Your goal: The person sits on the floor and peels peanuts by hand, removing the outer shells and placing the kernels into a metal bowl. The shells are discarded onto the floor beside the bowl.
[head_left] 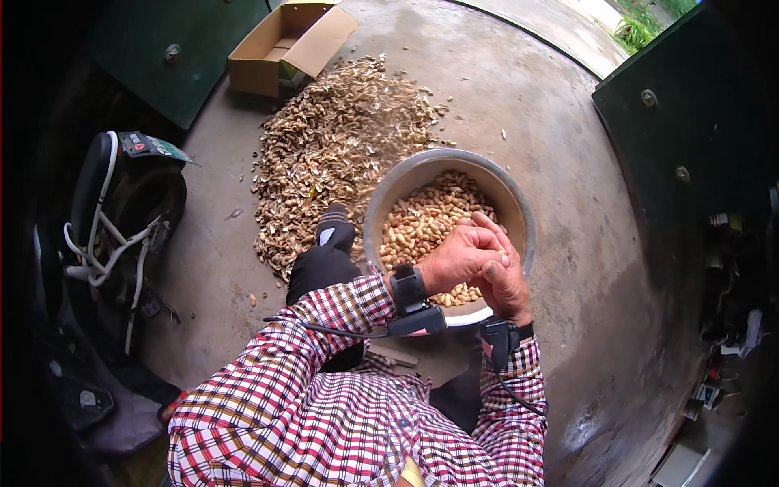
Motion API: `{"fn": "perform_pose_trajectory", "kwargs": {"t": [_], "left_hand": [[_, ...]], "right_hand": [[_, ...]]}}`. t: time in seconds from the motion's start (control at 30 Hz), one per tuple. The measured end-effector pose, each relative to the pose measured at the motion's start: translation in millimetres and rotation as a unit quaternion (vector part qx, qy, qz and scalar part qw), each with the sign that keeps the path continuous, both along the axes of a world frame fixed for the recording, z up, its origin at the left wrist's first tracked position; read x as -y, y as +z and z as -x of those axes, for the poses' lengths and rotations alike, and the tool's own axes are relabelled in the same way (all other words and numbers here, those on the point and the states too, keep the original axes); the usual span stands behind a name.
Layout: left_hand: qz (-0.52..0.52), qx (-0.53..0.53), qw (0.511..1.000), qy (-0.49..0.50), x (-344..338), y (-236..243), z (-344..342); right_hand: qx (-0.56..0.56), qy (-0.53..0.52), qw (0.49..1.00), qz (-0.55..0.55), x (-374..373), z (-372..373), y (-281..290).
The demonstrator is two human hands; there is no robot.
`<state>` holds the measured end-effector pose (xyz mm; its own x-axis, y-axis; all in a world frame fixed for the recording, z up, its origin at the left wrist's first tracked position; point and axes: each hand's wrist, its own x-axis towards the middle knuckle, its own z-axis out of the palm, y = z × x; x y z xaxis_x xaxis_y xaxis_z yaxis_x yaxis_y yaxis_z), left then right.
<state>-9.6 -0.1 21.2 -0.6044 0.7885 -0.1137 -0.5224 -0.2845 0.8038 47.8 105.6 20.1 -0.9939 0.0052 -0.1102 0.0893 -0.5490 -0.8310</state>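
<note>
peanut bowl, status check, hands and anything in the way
Left hand and right hand pressed together over the metal bowl, fingers closed, contents hidden. Bowl holds shelled peanuts. Shell pile beside it, nothing blocking.

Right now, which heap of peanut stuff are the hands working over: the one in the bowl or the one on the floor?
The peanuts in the metal bowl; both hands, left hand and right hand, meet above it. The shell heap lies beyond, untouched.
</note>
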Motion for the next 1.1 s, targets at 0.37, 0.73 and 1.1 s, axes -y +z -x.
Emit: {"fn": "perform_pose_trajectory", "kwargs": {"t": [0.37,0.73,1.1], "left_hand": [[-0.034,0.044,0.998,0.001,-9,-4,-7],[-0.048,0.078,0.995,0.034,-13,-5,0],[-0.078,0.121,0.989,-0.021,-14,-8,-3]], "right_hand": [[-0.018,-0.069,0.992,-0.107,1,-6,0],[0.017,-0.188,0.977,-0.095,-25,-8,-9],[0.01,-0.159,0.977,-0.143,-25,-7,12]]}}
